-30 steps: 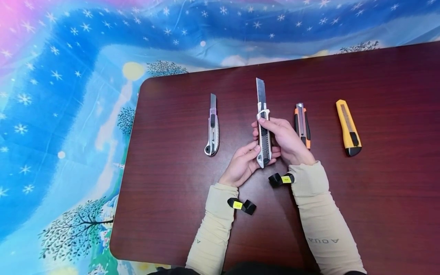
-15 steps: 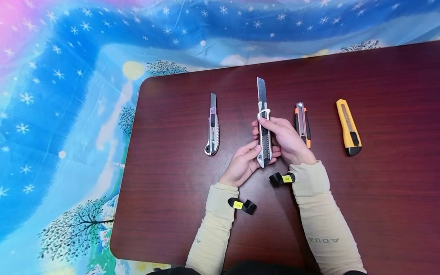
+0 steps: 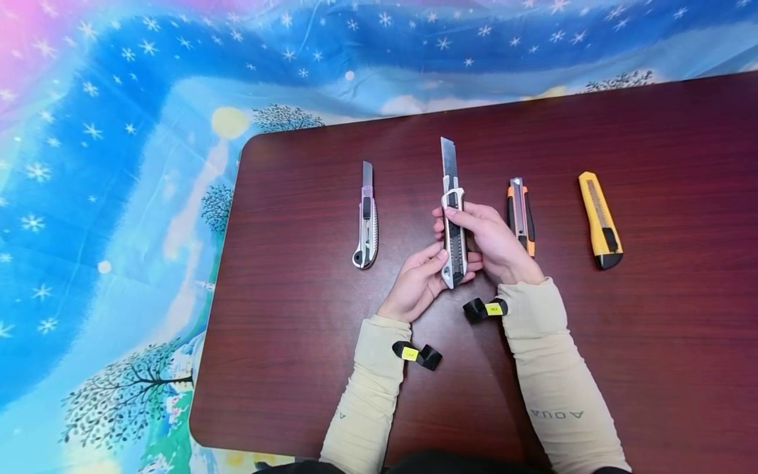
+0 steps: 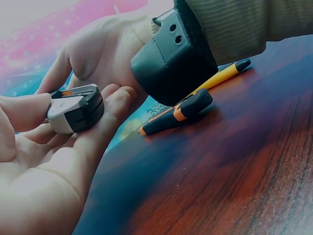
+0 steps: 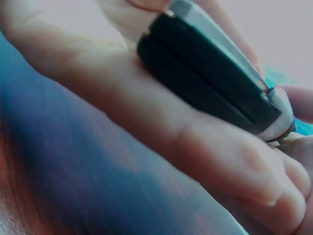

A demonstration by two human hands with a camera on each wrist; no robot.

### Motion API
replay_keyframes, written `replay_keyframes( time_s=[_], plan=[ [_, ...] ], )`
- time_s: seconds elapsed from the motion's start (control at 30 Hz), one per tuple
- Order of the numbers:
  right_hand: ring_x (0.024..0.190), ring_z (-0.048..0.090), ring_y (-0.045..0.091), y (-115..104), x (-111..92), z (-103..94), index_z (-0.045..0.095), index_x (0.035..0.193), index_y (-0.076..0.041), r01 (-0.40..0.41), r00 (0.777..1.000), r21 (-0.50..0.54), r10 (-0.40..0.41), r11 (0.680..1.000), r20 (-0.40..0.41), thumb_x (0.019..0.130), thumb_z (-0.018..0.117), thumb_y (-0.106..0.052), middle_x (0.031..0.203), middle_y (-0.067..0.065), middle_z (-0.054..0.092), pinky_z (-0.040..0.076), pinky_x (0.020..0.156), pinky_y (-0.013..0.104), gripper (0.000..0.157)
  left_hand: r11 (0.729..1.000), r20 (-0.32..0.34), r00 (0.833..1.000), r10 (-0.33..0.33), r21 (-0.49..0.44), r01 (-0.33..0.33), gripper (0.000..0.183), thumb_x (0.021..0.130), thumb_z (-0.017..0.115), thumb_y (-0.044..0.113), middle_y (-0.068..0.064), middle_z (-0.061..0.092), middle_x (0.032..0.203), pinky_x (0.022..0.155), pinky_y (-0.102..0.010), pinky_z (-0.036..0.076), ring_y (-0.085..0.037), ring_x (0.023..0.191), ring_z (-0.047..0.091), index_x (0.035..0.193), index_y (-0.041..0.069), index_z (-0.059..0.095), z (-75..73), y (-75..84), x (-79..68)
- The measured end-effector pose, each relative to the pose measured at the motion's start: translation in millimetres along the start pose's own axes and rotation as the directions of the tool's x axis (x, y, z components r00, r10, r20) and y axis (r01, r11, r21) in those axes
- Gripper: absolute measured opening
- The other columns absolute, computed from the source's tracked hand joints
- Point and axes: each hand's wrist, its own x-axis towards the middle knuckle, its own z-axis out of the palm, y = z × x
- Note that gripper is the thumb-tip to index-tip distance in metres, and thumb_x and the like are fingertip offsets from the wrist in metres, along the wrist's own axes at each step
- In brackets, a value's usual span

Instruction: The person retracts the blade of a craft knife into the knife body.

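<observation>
Both hands hold a silver and black utility knife (image 3: 454, 253) above the table, its long blade (image 3: 449, 158) extended and pointing away from me. My left hand (image 3: 417, 280) grips the handle's rear end, thumb on top and fingers beneath. Further forward, my right hand (image 3: 497, 243) holds the same handle, with the thumb lying on its upper face near the slider. The left wrist view shows the handle's butt end (image 4: 78, 112) between left thumb and fingers. Seen close up in the right wrist view, the knife's dark side (image 5: 205, 73) lies against fingers.
On the dark red table (image 3: 284, 329) lie a silver utility knife (image 3: 367, 224) with its blade out, left of the hands, an orange and black one (image 3: 521, 217) just right of them, and a yellow one (image 3: 601, 220) farther right. A snowflake-patterned cloth (image 3: 355, 52) hangs behind.
The held knife's tip has dipped very slightly towards me, and the right thumb sits a touch lower on the handle. The knives on the table have not moved.
</observation>
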Motion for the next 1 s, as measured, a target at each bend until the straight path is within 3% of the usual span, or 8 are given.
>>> replay_keyframes(
  time_s=[0.07,0.13,0.3,0.67,0.87,1.0],
  plan=[
    [0.076,0.065,0.012,0.0,-0.5,-0.2,0.065,0.107,-0.009,0.002,1.0,-0.002,-0.002,1.0,0.005,0.099,0.054,-0.019,0.082,-0.002,0.071,0.054,0.074,0.023,0.017,1.0,-0.002,1.0,-0.002,0.0,0.002,0.045,0.104,0.03,0.008,-0.05,0.031,0.136,0.105,-0.043,0.047,-0.022,0.109,0.063,0.144,-0.013,0.028,0.0,0.0,-0.2],
    [0.077,0.065,0.011,-0.1,-1.2,-0.7,0.065,0.107,-0.009,0.003,1.0,-0.006,-0.003,1.0,0.01,0.099,0.054,-0.019,0.083,-0.002,0.071,0.054,0.074,0.023,0.017,1.0,0.0,1.0,-0.006,-0.004,0.006,0.045,0.104,0.03,0.007,-0.05,0.031,0.137,0.106,-0.043,0.047,-0.034,0.119,0.058,0.145,-0.013,0.028,0.1,0.1,-0.1],
    [0.078,0.065,0.012,-0.1,-2.3,-2.3,0.063,0.11,-0.007,0.011,0.999,-0.002,-0.011,1.0,0.033,0.099,0.053,-0.019,0.084,-0.003,0.071,0.054,0.074,0.023,0.019,1.0,0.0,1.0,-0.011,-0.005,0.011,0.045,0.104,0.029,0.007,-0.049,0.031,0.137,0.105,-0.042,0.048,-0.056,0.131,0.034,0.144,-0.013,0.028,0.3,-0.4,0.5],
    [0.081,0.064,0.013,0.4,-3.1,-4.2,0.061,0.115,-0.005,0.024,0.998,0.001,-0.024,1.0,0.066,0.099,0.053,-0.019,0.086,-0.002,0.071,0.053,0.076,0.024,0.023,1.0,0.006,1.0,-0.003,-0.002,0.003,0.045,0.104,0.03,0.008,-0.049,0.032,0.137,0.103,-0.037,0.05,-0.057,0.131,0.031,0.144,-0.014,0.028,0.5,-2.3,0.4],
    [0.082,0.064,0.013,0.4,-3.2,-4.5,0.053,0.123,0.003,0.021,0.997,0.012,-0.022,1.0,0.079,0.099,0.054,-0.017,0.087,-0.002,0.071,0.053,0.076,0.024,0.031,1.0,-0.004,1.0,-0.002,-0.004,0.002,0.045,0.104,0.03,0.008,-0.049,0.032,0.137,0.105,-0.04,0.048,-0.057,0.131,0.032,0.145,-0.012,0.029,-0.3,-3.6,0.7],
    [0.083,0.064,0.013,0.8,-3.4,-5.2,0.054,0.122,0.001,0.032,0.995,0.017,-0.033,0.999,0.089,0.099,0.054,-0.016,0.088,-0.002,0.07,0.053,0.078,0.024,0.03,1.0,-0.01,1.0,-0.004,0.001,0.004,0.045,0.104,0.031,0.009,-0.049,0.032,0.137,0.106,-0.043,0.047,-0.054,0.13,0.036,0.145,-0.011,0.03,-0.7,-4.4,1.1]
  ],
)
